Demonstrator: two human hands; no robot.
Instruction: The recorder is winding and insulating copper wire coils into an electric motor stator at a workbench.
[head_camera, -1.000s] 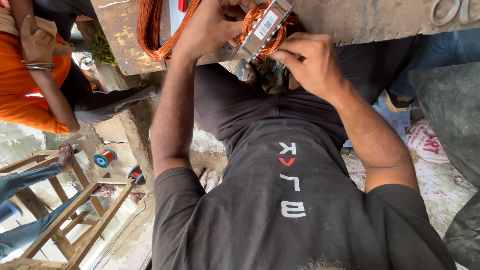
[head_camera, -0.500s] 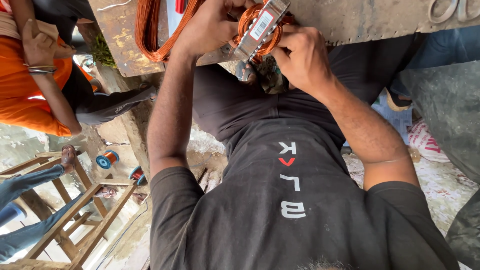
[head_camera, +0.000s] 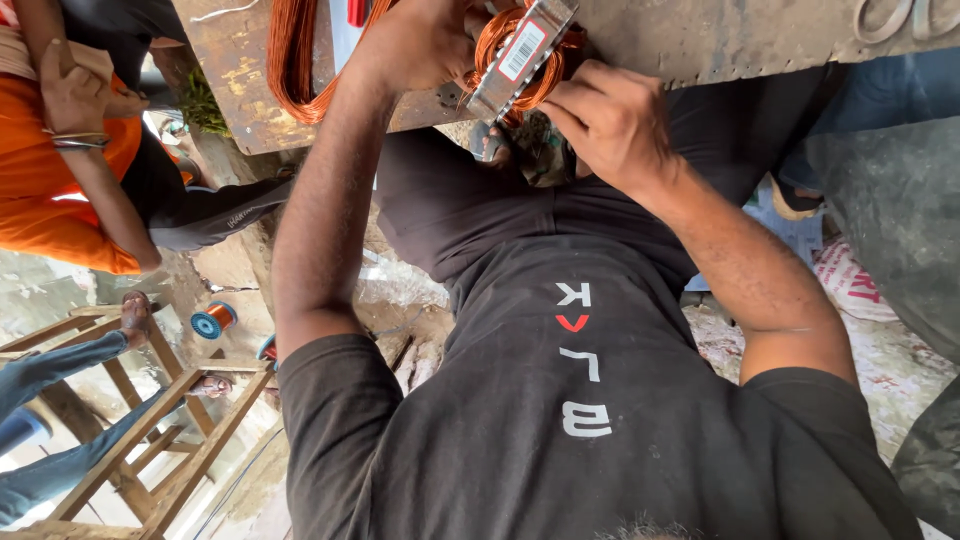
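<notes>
At the top middle of the frame I see my left hand wrapped around the copper-wound motor stator, fingers clamped on its far side. My right hand pinches the stator's lower edge, fingertips closed on it. A loose copper wire coil hangs just left, over the rusty metal bench. A person's orange sleeve sits upper left.

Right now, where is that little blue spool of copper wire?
In the head view, the blue spool lies on the ground at the left, beside the wooden frame and a sandalled foot, apart from both hands.
</notes>
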